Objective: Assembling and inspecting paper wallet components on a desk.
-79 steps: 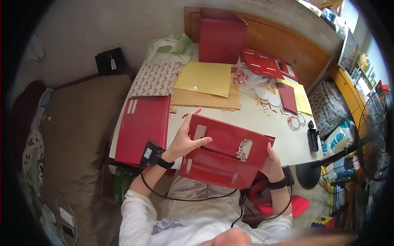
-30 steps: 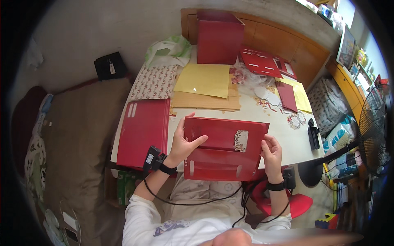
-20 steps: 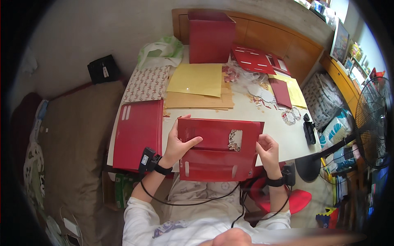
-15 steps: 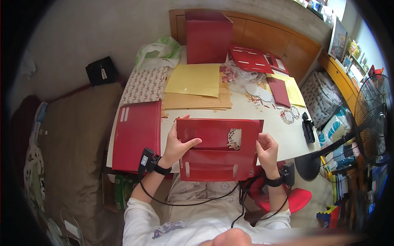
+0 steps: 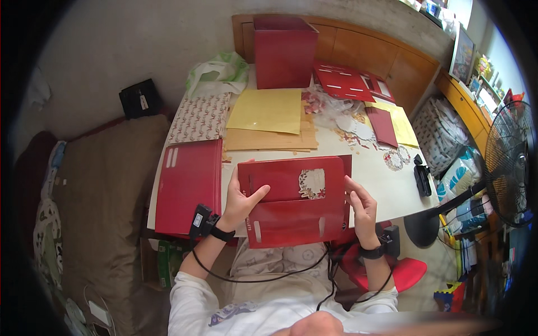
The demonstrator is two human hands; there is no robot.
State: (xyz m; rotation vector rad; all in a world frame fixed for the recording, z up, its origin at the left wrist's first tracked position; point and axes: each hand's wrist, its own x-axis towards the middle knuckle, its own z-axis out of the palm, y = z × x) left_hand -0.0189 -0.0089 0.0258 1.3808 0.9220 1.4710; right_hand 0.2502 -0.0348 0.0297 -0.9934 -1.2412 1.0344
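A red cardboard folder [image 5: 297, 217] is held tilted above the near table edge and my lap. My left hand [image 5: 242, 199] grips its left side, thumb across the front and fingers behind. On the folder's upper right shows a white floral-edged paper piece [image 5: 312, 183]; whether it lies on the front or in a cutout I cannot tell. Behind the folder, a darker red edge [image 5: 348, 168] sticks out at the right. My right hand [image 5: 362, 211] is beside the folder's right edge, fingers apart and bent, not closed on it. Both wrists carry black strapped devices with cables.
Stacked red folders [image 5: 189, 185] lie on the left of the white table [image 5: 375, 193]. Behind are patterned paper [image 5: 199, 116], yellow sheets [image 5: 266, 109], a tall red box [image 5: 284, 53], plastic bags and paper scraps. A black stapler-like tool [image 5: 422, 175] and a fan [image 5: 507, 162] are right.
The folder's upper part has shifted slightly left, and more of the floral piece shows. My right hand has let go of its right edge and spread its fingers.
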